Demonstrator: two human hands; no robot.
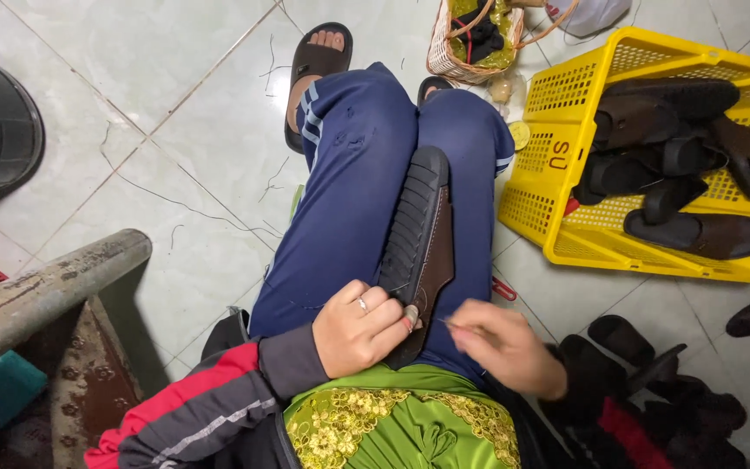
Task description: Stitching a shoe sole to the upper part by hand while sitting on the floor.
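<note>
floor: pale glossy tiles [175, 104], loose threads scattered | right: yellow plastic crate [566, 234] holding dark sandals | top: woven basket [444, 56] | left: worn grey bar [45, 291]

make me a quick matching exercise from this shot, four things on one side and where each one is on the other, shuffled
Things:
1. sandal sole
2. yellow crate
3. woven basket
4. ring

Places:
A. on the floor beyond the knees
B. on a finger of the left hand
C. on the lap, between the thighs
D. on the floor to the right, full of dark sandals

Pairs: 1-C, 2-D, 3-A, 4-B
</note>
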